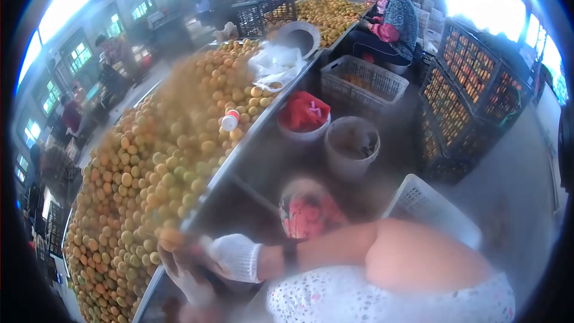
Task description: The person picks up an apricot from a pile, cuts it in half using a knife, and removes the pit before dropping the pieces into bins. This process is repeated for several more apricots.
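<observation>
A huge heap of small orange and yellow fruits covers a long metal table on the left. Low in the view, my right hand in a white glove, with a dark band at the wrist, reaches to the table's near edge. My left hand is just below it, blurred, with its fingers up around one orange fruit at the edge of the heap. The blur hides whether the right hand holds anything.
Beside the table stand a bowl of red netting, a grey bucket, a pink-filled tub and white crates. Black crates of fruit are stacked at right. A seated person works at the far end. A small bottle lies on the heap.
</observation>
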